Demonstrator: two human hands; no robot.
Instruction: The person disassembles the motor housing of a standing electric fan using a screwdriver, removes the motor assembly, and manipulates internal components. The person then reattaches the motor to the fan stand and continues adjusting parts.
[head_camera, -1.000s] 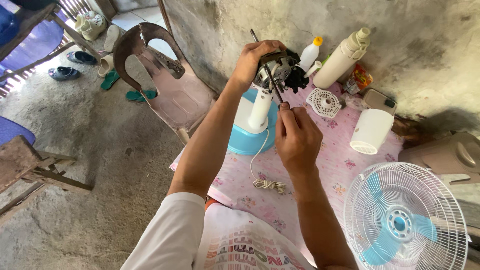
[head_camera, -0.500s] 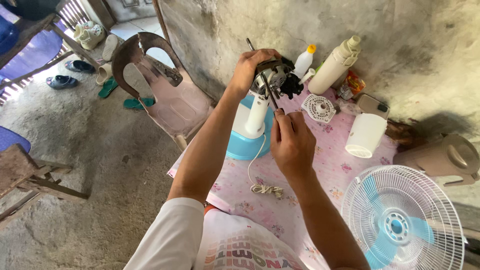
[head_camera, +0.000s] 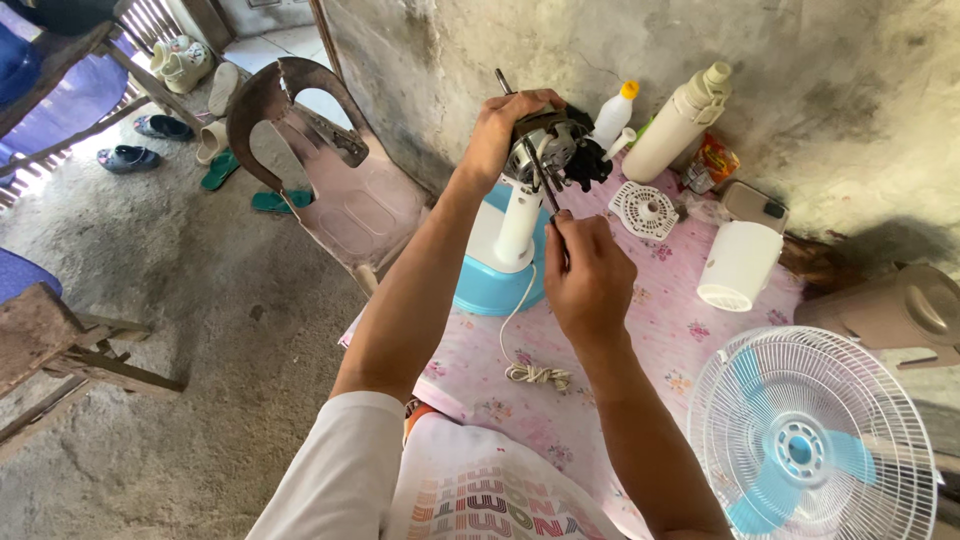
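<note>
A bare fan motor sits atop a white stand with a blue and white base on a table covered in a pink flowered cloth. My left hand grips the motor's top from the left. My right hand holds a thin screwdriver whose shaft slants up across the motor. The fan's white cord lies coiled on the cloth below.
On the cloth are a white round vent cover, a white motor housing, two white bottles by the wall and a fan guard with blue blades. A brownish plastic chair stands left; sandals lie on the floor.
The view has drifted slightly; my right hand has shifted a little lower with the screwdriver, while my left hand stays on the motor.
</note>
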